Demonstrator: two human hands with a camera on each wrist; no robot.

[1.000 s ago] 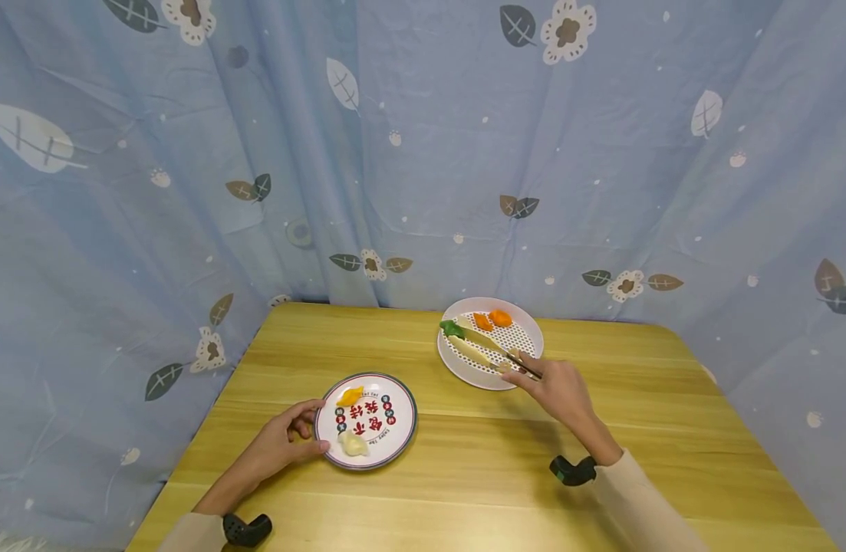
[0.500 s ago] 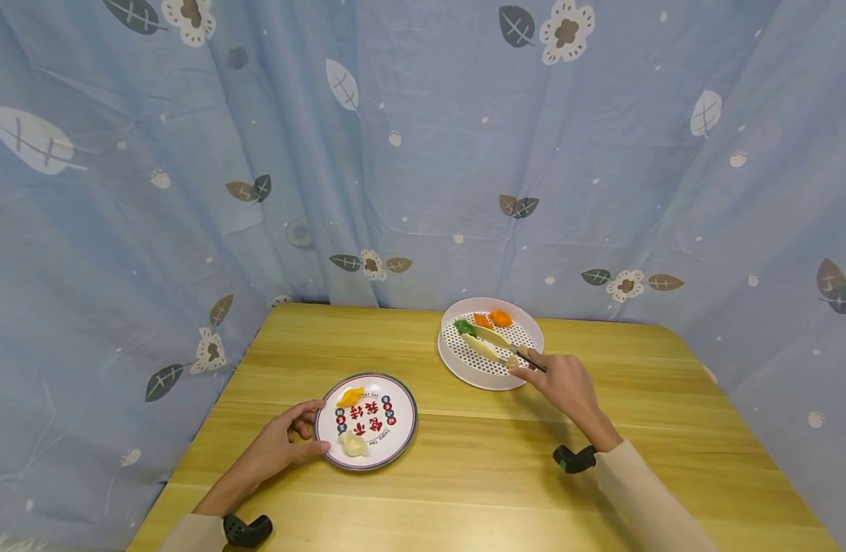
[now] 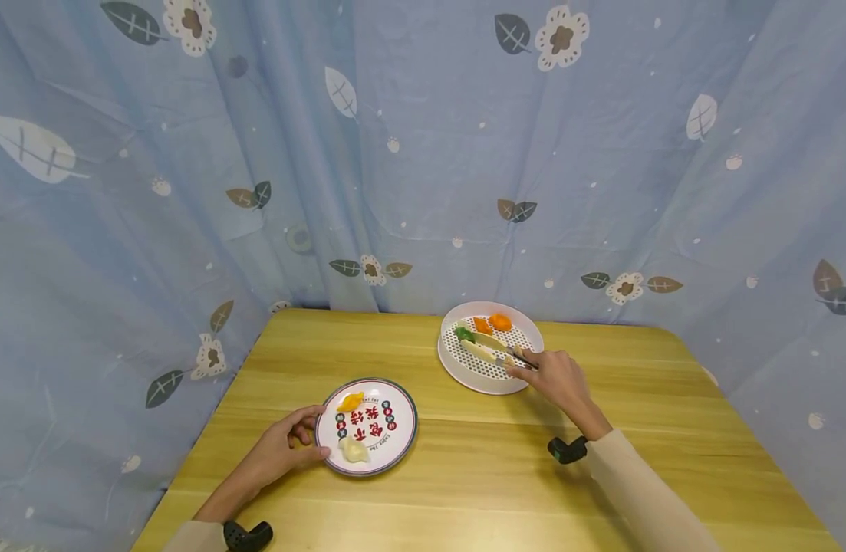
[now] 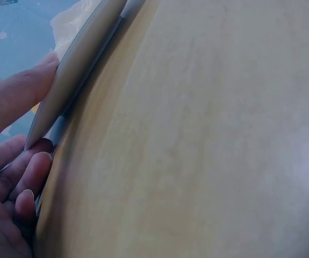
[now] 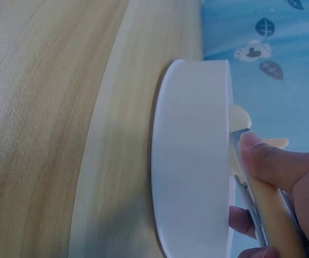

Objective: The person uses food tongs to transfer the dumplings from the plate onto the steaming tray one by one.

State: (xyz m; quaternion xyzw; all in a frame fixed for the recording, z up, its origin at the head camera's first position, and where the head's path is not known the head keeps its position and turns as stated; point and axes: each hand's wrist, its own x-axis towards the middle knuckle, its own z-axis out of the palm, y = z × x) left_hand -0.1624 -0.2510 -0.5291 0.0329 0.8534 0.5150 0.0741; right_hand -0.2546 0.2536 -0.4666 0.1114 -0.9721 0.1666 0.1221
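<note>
My left hand (image 3: 281,448) pinches the near-left rim of a round white plate (image 3: 402,422), thumb on the edge and fingers beneath it. On the plate lie a yellow toy dumpling (image 3: 351,402) and a cream toy dumpling (image 3: 354,450). My right hand (image 3: 559,379) grips a pair of food tongs (image 3: 479,352) with pale, broad ends and metal arms, reaching over a white round steamer basket (image 3: 457,373). The tong tips are right at a green dumpling (image 3: 463,334) on the perforated floor. In the right wrist view, the basket wall (image 5: 192,156) hides the tips.
Two orange pieces (image 3: 500,322) lie toward the back of the steamer basket. The wooden table (image 3: 478,491) carries both vessels, the basket at its back edge. A blue patterned curtain (image 3: 429,169) hangs close behind.
The tongs and the green dumpling have shifted a little rightward, away from the basket's left wall. The left hand and plate stay put; the head view has tilted up slightly.
</note>
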